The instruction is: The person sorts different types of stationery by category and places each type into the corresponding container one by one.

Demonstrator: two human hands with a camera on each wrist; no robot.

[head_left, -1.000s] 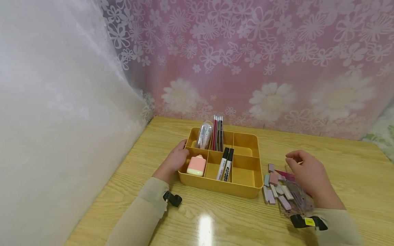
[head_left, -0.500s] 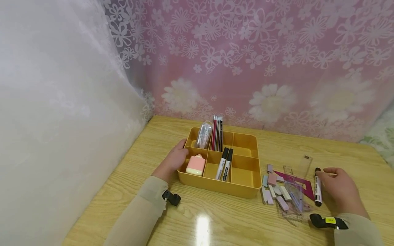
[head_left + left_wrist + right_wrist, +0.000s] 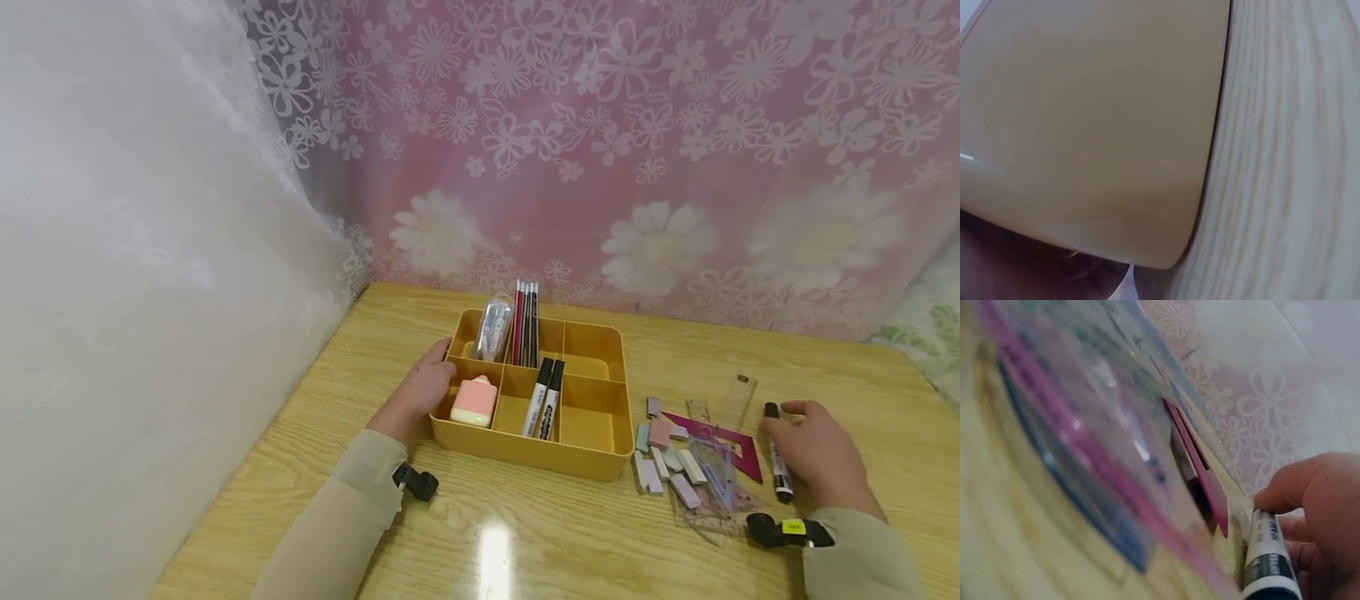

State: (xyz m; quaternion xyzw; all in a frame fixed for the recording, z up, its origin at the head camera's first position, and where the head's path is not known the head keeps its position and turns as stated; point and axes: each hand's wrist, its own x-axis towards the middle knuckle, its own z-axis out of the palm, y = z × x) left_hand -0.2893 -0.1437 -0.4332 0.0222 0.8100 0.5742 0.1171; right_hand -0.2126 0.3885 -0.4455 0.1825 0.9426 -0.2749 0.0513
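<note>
My left hand point(image 3: 427, 383) grips the left wall of a yellow compartment tray point(image 3: 517, 454), thumb at the rim. In the left wrist view the tray's smooth side point(image 3: 1097, 131) fills much of the picture, with some fingers point(image 3: 1091, 275) below it. At far right, my right hand point(image 3: 823, 454) holds a white marker with black ends point(image 3: 781, 467) at the table. The right wrist view shows the marker point(image 3: 1267, 550) between thumb and curled fingers. Inside the tray are two markers point(image 3: 543, 400), several pencils point(image 3: 527, 325), a clear-cased compass set point(image 3: 492, 329) and a pink-and-cream bottle-shaped item point(image 3: 474, 402).
Between tray and right hand lie several pastel erasers point(image 3: 660, 433), a magenta set square point(image 3: 746, 458), clear rulers point(image 3: 738, 400) and a transparent protractor point(image 3: 705, 517). A pink floral curtain point(image 3: 555, 208) hangs behind the wooden table point(image 3: 420, 542); white cloth point(image 3: 172, 250) hangs at left.
My right hand has moved right from above the rulers to the marker beside them. The marker has turned slightly since half a second ago. My left hand stays on the tray.
</note>
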